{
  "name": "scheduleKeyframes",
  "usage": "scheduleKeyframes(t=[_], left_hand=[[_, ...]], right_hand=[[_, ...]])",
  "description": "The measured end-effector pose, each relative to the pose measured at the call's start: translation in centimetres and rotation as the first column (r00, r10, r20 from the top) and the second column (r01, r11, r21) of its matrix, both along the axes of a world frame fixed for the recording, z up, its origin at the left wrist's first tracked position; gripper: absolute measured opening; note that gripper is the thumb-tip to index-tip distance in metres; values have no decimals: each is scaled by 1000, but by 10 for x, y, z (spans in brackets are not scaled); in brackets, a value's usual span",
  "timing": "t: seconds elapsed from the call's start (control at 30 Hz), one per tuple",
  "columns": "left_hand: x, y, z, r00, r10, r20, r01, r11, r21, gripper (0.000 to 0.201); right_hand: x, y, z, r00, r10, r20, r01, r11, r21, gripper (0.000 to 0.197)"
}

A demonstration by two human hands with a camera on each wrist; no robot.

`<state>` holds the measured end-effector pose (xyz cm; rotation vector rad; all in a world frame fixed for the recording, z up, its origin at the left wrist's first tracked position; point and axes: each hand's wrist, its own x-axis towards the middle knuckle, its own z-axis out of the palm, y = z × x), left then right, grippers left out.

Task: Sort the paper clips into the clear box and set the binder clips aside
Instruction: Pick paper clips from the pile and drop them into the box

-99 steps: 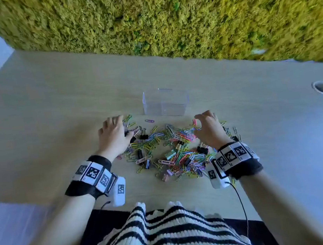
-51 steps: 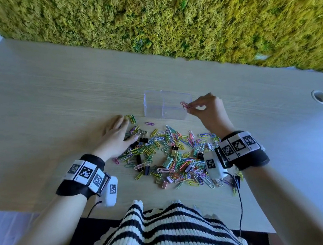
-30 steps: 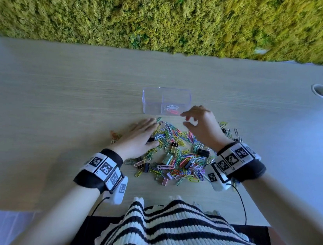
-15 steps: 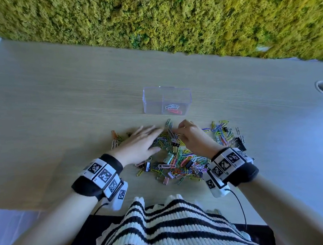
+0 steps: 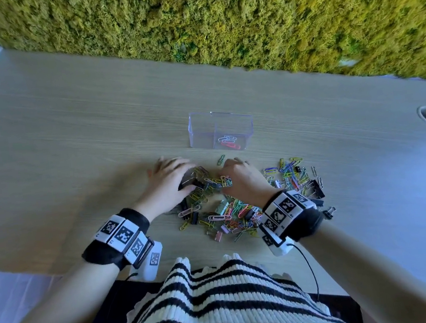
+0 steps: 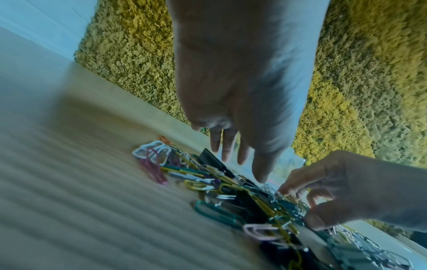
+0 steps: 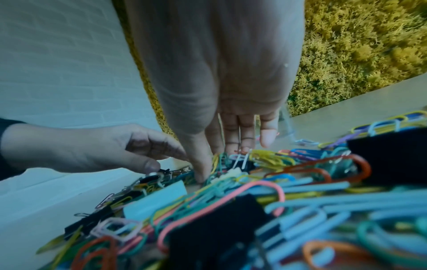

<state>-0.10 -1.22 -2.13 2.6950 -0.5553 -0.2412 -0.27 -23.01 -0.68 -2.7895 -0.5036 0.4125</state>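
Moss wall point(image 5: 216, 21) is seen behind a wooden desk point(image 5: 68, 125). Just before the clear box point(image 5: 221, 130), holding few paper clips point(image 5: 229, 142), a mixed pile point(image 5: 229, 213) is spread. Left hand point(image 5: 168, 186), fingers loosely extended, rests there; right hand point(image 5: 243, 179) is curled, pinching clips.

The right hand point(image 5: 243, 177), which was up at the clear box point(image 5: 221, 130) 1.7 s ago, is back down in the clip pile point(image 5: 239, 206) just near the box. 2 paper clips point(image 5: 229, 142) now lie inside it. The left hand point(image 5: 167, 184) has slid in beside the right.
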Motion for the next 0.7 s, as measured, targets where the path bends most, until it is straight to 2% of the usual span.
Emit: scheduleKeyframes(t=[0.2, 0.3, 0.37, 0.47, 0.57, 0.7], left_hand=[[0, -6, -5, 999, -39, 14, 38, 999, 13, 59], [1, -12, -4, 997, -75, 5, 75, 997, 31, 65], [2, -17, -3, 994, -104, 14, 104, 994, 43, 66], [2, -25, -2, 981, -195, 10, 194, 979, 59, 59], [-1, -32, -4, 961, -278, 17, 277, 960, 25, 52], [5, -30, 1, 980, -191, 60, 192, 981, -10, 63]], right_hand=[[-1, -2, -8, 998, -49, 37, 49, 999, 15, 26], [-2, -9, -8, 987, -158, 20, 152, 973, 173, 19], [-2, -13, -2, 971, -237, -23, 233, 925, 299, 16], [-2, -18, 10, 948, -309, -79, 314, 858, 406, 16], [-2, -24, 19, 911, -382, -156, 405, 753, 518, 16], [8, -31, 25, 863, -454, -219, 486, 630, 606, 16]])
